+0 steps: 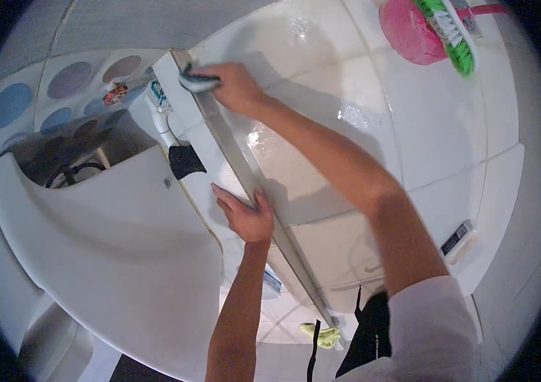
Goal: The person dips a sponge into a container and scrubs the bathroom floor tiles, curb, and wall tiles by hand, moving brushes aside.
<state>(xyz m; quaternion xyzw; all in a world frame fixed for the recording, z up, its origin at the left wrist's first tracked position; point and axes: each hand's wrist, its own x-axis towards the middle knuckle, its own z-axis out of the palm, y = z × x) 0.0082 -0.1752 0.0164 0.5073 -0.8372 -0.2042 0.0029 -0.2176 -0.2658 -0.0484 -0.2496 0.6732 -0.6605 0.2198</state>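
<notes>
My right hand (235, 86) is closed round a small white and dark scrub brush (199, 81), held against the upper end of a long narrow tiled ledge (229, 149). Lower down, my left hand (248, 216) rests on the same ledge with its fingers apart and nothing in them. A dark cloth-like piece (186, 162) lies just above my left hand, beside the ledge. Near the brush, to its left, stands a white tube with teal print (157, 95).
A white basin (130, 254) fills the left side. Wet tiles (321, 127) spread to the right, with a pink basin (411, 35), a green and white brush (452, 38) and a labelled bottle (458, 242). A yellow cloth (326, 336) lies at the bottom.
</notes>
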